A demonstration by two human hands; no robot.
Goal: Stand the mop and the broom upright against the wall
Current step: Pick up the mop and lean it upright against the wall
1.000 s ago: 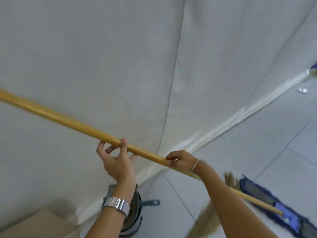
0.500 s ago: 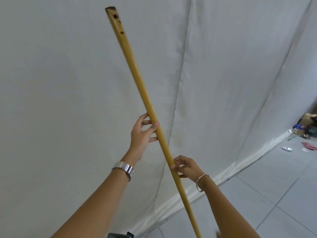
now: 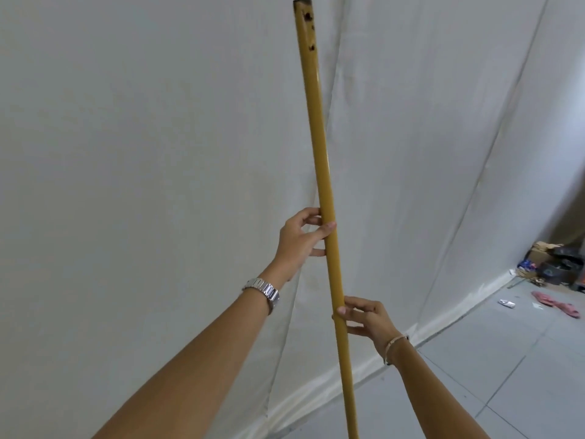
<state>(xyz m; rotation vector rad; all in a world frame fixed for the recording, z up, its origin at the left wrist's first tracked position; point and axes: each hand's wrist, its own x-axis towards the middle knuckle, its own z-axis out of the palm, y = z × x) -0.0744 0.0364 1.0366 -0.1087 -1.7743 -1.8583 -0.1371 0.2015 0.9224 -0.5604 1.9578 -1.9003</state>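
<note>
A long yellow wooden broom handle (image 3: 316, 128) stands almost upright in front of the white cloth-covered wall (image 3: 126, 153). Its worn top end with dark holes is near the top of the view. Its lower end runs out of the bottom of the frame, so the broom head is hidden. My left hand (image 3: 300, 237) grips the handle at mid-height, thumb across the front. My right hand (image 3: 364, 321) holds it lower down with the fingertips. The mop is not in view.
Grey floor tiles (image 3: 506, 375) lie at the lower right. In the far right corner sits a pile of clutter with a cardboard box (image 3: 557, 261), and a pink cloth (image 3: 557, 307) lies on the floor nearby.
The handle has swung from lying slantwise to nearly vertical, and both hands have shifted along it. My view has lifted off the floor; the broom head and the blue mop have left the frame.
</note>
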